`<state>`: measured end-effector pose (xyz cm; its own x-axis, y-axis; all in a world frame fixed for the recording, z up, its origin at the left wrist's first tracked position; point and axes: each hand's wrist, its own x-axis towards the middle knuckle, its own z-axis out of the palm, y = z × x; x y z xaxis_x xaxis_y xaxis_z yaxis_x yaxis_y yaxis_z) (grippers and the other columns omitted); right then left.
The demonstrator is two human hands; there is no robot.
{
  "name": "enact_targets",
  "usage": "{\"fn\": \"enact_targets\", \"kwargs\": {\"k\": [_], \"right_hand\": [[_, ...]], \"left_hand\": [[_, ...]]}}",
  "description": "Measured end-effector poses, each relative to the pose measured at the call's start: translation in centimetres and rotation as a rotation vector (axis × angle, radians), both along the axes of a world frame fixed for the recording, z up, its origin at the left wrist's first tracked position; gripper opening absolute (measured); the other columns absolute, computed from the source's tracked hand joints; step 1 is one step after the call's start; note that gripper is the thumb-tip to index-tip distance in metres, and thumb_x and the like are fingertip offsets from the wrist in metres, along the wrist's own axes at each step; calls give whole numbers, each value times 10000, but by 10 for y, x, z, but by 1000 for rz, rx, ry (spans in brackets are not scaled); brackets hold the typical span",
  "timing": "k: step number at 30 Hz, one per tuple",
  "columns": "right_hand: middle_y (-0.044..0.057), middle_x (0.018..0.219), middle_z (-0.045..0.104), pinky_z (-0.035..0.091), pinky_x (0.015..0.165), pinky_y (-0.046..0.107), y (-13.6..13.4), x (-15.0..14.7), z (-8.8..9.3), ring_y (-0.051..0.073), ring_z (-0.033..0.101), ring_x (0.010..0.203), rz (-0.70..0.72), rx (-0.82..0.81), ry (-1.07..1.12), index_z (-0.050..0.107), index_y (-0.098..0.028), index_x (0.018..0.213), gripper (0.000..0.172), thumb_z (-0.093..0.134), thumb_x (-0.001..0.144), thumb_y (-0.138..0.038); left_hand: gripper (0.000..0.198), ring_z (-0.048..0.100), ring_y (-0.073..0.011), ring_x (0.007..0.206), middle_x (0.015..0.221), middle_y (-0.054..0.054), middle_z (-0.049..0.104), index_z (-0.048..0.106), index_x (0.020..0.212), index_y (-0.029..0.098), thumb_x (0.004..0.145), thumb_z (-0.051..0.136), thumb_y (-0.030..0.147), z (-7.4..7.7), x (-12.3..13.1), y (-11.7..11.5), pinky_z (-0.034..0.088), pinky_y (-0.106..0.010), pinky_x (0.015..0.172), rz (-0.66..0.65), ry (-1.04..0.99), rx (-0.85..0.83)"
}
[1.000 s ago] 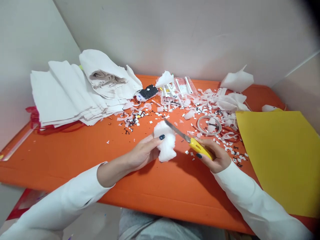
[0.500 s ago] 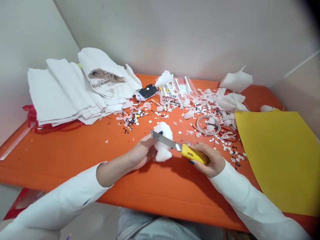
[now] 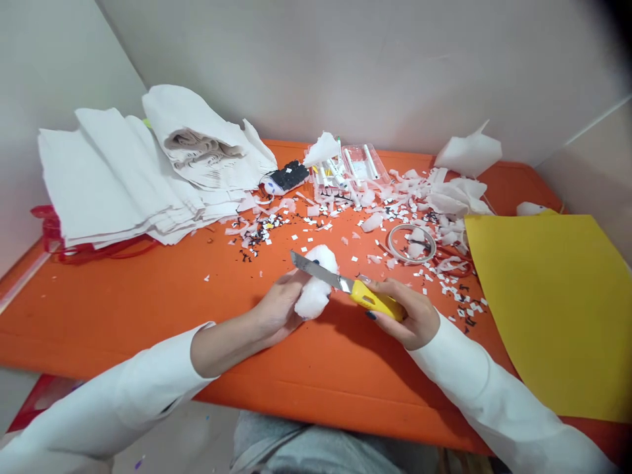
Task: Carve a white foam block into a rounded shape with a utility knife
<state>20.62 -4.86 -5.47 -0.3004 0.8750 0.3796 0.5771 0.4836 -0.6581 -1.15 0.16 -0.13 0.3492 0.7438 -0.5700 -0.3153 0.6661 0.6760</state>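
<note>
My left hand [image 3: 280, 308] is closed around a white foam piece [image 3: 315, 297], carved into a rounded shape with a dark spot near its top. Part of the foam is hidden by my fingers and by the blade. In my right hand [image 3: 407, 309] is a yellow utility knife [image 3: 372, 297], gripped by its handle. Its long blade [image 3: 316, 268] points up to the left and lies across the front of the foam; whether it touches the surface I cannot tell.
White and black scraps [image 3: 395, 210] litter the orange table [image 3: 316, 382]. A roll of tape [image 3: 412, 244] lies among them. White sheets [image 3: 123, 184] are stacked at the left, yellow sheet [image 3: 553, 316] at the right. Markers [image 3: 370, 162] in a clear case stand behind.
The foam piece has turned in my left hand, its lower part swinging left. The knife has shifted slightly left with my right hand. The view has moved a little too.
</note>
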Motion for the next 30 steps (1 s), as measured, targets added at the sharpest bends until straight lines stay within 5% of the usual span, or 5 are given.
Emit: {"fn": "enact_targets", "kwargs": {"k": [7, 17, 30], "right_hand": [[69, 810, 666, 425, 471, 239, 2, -5, 7, 134, 573, 550, -33, 50, -6, 581, -203, 1163, 288, 517, 917, -337], [136, 1130, 710, 574, 759, 295, 5, -7, 8, 213, 713, 943, 11, -44, 191, 563, -218, 1167, 305, 602, 866, -254], [128, 1152, 700, 574, 740, 275, 1, 1, 0, 195, 710, 931, 3, -43, 98, 535, -214, 1226, 342, 588, 890, -257]], "left_hand": [[134, 448, -70, 418, 511, -17, 546, 611, 635, 103, 718, 689, 172, 0, -7, 4, 327, -158, 368, -48, -101, 64], [91, 498, -100, 447, 573, -33, 594, 625, 707, 109, 730, 633, 197, 1, -4, 6, 365, -186, 385, -107, 42, 80], [153, 523, -100, 487, 588, -26, 619, 618, 699, 120, 698, 649, 270, -3, -6, 11, 372, -193, 434, -141, 92, 155]]}}
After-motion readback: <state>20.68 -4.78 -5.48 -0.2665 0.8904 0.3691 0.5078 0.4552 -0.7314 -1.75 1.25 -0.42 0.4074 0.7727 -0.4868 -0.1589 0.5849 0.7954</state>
